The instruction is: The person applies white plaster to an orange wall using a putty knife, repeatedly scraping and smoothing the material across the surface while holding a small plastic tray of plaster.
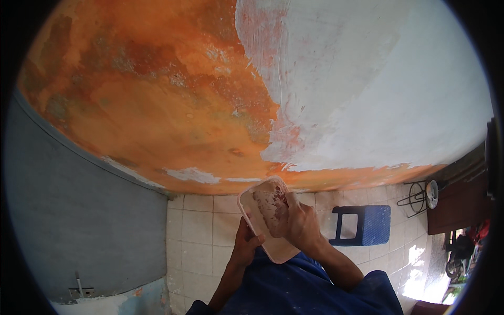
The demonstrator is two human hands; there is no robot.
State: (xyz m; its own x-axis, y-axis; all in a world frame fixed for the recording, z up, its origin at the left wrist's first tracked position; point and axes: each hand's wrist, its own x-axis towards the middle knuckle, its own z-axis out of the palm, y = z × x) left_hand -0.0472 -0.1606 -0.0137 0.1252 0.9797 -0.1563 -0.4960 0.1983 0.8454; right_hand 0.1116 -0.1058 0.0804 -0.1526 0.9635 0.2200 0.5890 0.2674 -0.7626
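In front of my body I hold a shallow, pale rectangular tray (282, 253) with rounded corners, tilted up. My left hand (245, 242) grips its left rim, thumb on the near side. Over the tray's right side, my right hand (303, 223) is closed on a broad, putty-smeared tool (271, 206) with reddish-brown patches. The tool lies inside the tray, and its handle is hidden by my fingers. Beyond the tray stands a wall (173, 105) with worn, stained orange paint on the left. White coating (357, 84) covers its right part, with a ragged, streaky border between them.
A blue plastic stool (374, 226) stands on the tiled floor (195, 226) to my right. Farther right are a black metal stand (415, 199) with a round pale top and a brown cabinet-like panel (457, 205). A grey panel (89, 205) rises at my left.
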